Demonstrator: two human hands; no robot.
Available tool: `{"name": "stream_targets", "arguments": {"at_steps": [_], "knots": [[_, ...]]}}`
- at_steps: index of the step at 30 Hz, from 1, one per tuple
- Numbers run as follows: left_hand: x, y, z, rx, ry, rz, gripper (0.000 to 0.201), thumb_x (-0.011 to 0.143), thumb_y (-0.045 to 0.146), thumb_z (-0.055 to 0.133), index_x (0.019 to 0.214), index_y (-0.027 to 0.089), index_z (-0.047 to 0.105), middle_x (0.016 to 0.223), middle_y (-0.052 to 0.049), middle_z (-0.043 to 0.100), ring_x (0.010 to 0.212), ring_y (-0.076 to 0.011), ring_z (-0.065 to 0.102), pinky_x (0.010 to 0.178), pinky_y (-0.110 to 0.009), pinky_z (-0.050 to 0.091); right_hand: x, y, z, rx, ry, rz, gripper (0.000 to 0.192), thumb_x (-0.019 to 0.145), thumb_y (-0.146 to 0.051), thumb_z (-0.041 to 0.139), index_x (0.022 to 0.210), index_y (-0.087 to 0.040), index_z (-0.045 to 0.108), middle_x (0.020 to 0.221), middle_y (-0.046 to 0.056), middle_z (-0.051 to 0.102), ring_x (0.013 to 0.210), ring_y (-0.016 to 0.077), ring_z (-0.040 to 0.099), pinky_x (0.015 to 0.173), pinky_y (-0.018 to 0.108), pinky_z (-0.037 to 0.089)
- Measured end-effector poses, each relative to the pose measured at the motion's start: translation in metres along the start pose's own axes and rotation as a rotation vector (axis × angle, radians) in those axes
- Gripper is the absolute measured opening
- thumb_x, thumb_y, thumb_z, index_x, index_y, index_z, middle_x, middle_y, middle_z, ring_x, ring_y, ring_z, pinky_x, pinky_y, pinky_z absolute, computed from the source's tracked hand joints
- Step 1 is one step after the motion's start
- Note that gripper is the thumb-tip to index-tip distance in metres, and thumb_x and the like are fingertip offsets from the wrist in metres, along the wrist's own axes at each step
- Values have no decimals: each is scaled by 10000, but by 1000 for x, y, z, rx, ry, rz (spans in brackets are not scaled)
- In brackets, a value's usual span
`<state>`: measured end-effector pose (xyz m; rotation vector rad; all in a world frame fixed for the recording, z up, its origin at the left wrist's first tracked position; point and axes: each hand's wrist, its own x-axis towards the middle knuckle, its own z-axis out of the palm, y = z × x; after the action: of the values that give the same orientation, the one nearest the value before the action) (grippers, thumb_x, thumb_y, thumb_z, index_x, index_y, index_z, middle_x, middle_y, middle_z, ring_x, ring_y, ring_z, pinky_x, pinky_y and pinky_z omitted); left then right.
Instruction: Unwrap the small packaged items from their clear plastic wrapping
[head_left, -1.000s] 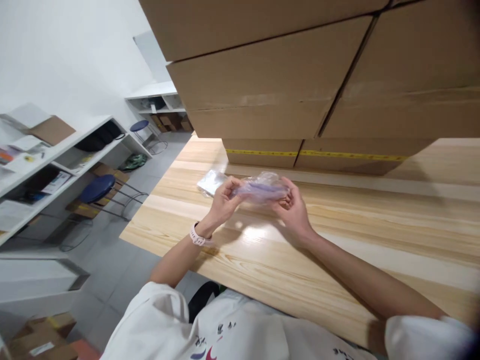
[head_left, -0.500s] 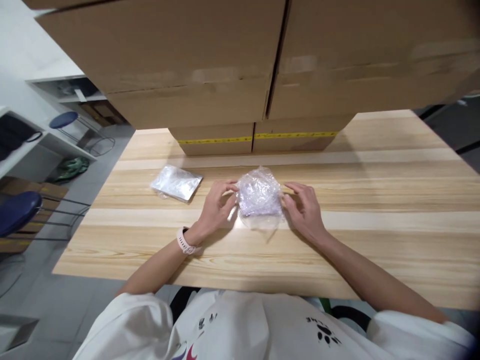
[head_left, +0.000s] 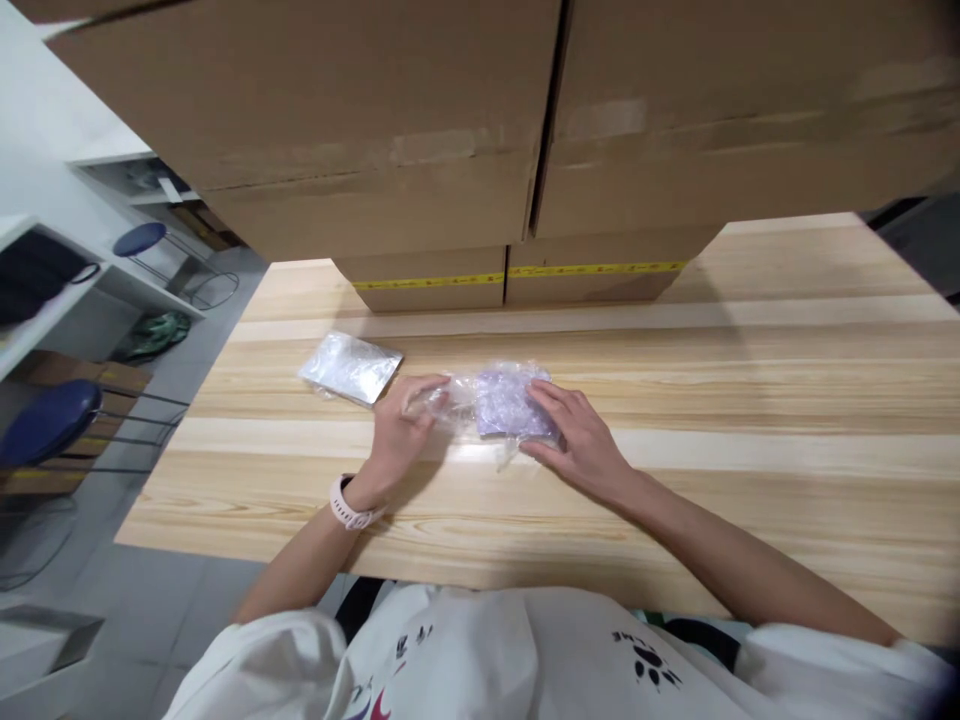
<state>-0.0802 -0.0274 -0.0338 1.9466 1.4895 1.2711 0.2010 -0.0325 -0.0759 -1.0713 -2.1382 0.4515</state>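
A small purple packet (head_left: 511,402) lies on the wooden table in front of me, with clear plastic wrap (head_left: 459,398) around it and stretched out to its left. My left hand (head_left: 405,415), with a pale watch band on the wrist, pinches the loose end of this wrap. Resting on the packet's right side is my right hand (head_left: 577,435), its fingers apart, the fingertips on top and the thumb at the near edge. Beyond my left hand, a flat silver packet (head_left: 352,367) in clear plastic lies on the table.
Large cardboard boxes (head_left: 337,130) stand stacked across the table's far side, the lower ones (head_left: 427,296) bearing a yellow tape strip. The wooden table's (head_left: 247,500) left edge drops to a tiled floor, where blue stools (head_left: 56,420) and white shelves (head_left: 112,300) stand.
My left hand has moved left, drawing the plastic wrap out from the purple packet. My right hand has come in from the right onto the packet. The silver packet lies as before.
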Motion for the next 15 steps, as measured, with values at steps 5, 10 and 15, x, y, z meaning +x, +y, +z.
{"name": "stream_targets", "arguments": {"at_steps": [5,10,15], "knots": [[-16,-7,-21,-161,208,-402,235,783,375,811,902,183,748,861,-34,753,795,-168,695,737,-277,554,-2,8,-3,204,90,72,108,950,-252,680,1022,-240,759,1062,92,714,976,233,680,763,356,572],[-29,-12,-35,-311,361,-697,367,619,393,882,843,163,704,687,2,685,586,-118,604,550,-224,503,-12,9,-19,431,224,310,62,894,-252,702,855,-230,745,907,39,729,824,176,681,685,287,530],[-44,-20,-49,-238,307,-742,340,618,371,865,826,165,692,686,3,677,590,-127,600,552,-241,523,-52,33,-45,472,332,749,207,797,-402,802,914,-236,758,837,21,737,697,156,660,638,278,537]]}}
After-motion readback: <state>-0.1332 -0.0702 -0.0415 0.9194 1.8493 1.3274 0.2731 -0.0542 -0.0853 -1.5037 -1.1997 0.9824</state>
